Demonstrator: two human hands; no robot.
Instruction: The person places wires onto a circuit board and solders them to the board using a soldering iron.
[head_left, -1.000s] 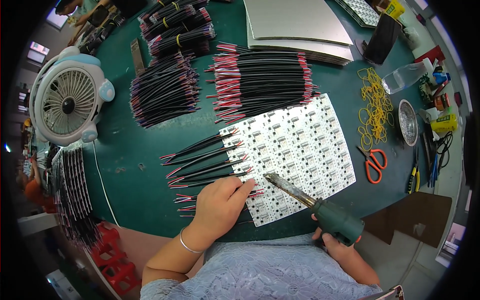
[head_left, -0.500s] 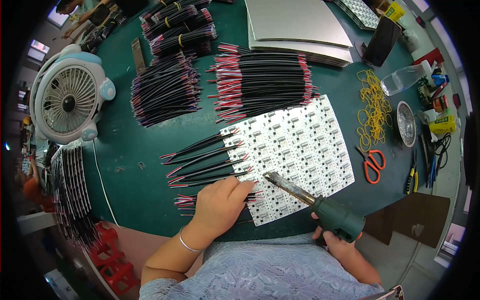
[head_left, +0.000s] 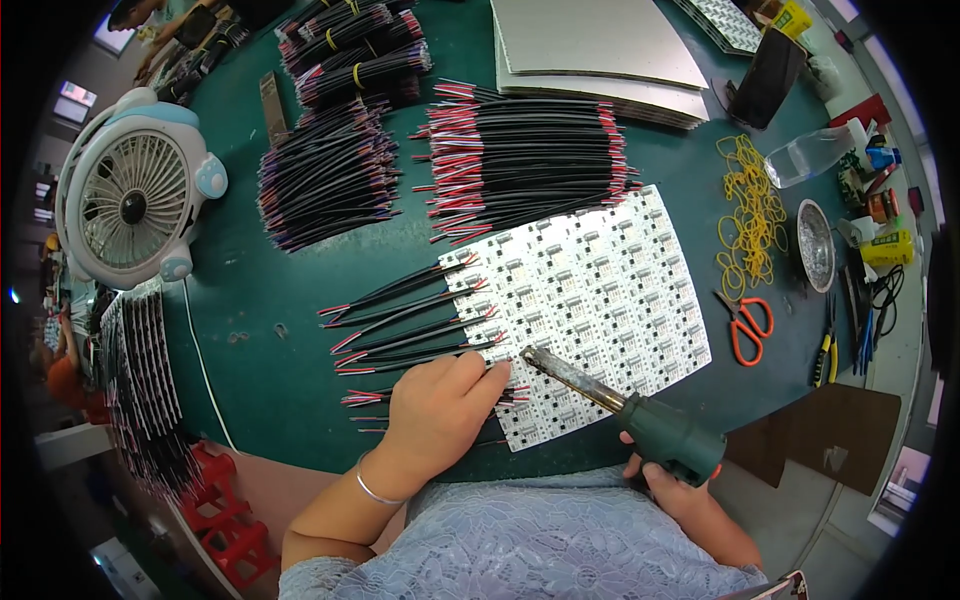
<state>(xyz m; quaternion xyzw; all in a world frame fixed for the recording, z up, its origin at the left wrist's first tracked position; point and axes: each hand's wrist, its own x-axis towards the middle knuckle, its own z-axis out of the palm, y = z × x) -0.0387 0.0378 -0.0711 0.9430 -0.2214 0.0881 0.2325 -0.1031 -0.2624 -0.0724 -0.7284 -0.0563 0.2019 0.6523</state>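
Observation:
A white circuit board panel [head_left: 610, 290], dotted with rows of small dark parts, lies in front of me on the green table. Several black cables [head_left: 400, 293] with red and white wire ends rest along its left edge. My left hand [head_left: 440, 410] is closed at that edge, thumb and forefinger pinched on a cable whose gripped part is mostly hidden beneath the fingers. In my right hand [head_left: 672, 488] is a soldering iron [head_left: 668, 438] with a dark green, gun-shaped body. Its metal tip points left, close to my left fingertips and over the panel.
Beyond the panel lie a stack of cables [head_left: 545, 150], bundled cables [head_left: 330, 180] and grey boards [head_left: 600, 45]. A fan [head_left: 132, 205] stands left. On the right are yellow rubber bands [head_left: 750, 220], orange-handled scissors [head_left: 748, 335], a metal bowl [head_left: 815, 245], pliers [head_left: 825, 355] and a plastic bottle [head_left: 808, 155].
The soldering iron has shifted slightly left, bringing its tip nearer my left fingertips. My left hand stays pinched at almost the same spot on the panel's edge.

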